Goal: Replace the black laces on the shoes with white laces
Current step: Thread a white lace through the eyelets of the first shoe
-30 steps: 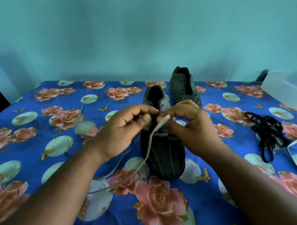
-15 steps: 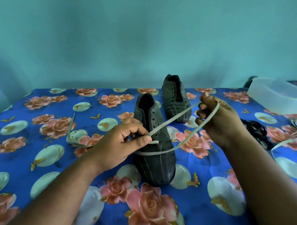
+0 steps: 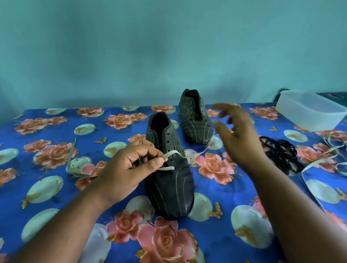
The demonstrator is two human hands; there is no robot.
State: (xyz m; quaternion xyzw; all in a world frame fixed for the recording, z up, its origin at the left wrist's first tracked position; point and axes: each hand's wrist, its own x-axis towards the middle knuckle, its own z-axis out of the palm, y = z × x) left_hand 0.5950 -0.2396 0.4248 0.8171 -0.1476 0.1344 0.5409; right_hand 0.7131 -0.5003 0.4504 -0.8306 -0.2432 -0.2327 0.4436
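The near black striped shoe stood at the middle of the table with the blue flowered cloth, toe toward the person. The left hand pinched the flat white lace at its lowest eyelets. The right hand, blurred, hung above the cloth with fingers spread, holding nothing. Open cloth lay between that shoe and the second black shoe behind it. The heap of black laces and a clear plastic box lay toward the right edge, before a teal wall.

I see a plain blue-green wall, soft dim light, a bright blue cloth with pink roses spread flat below it, a clear plastic box far right
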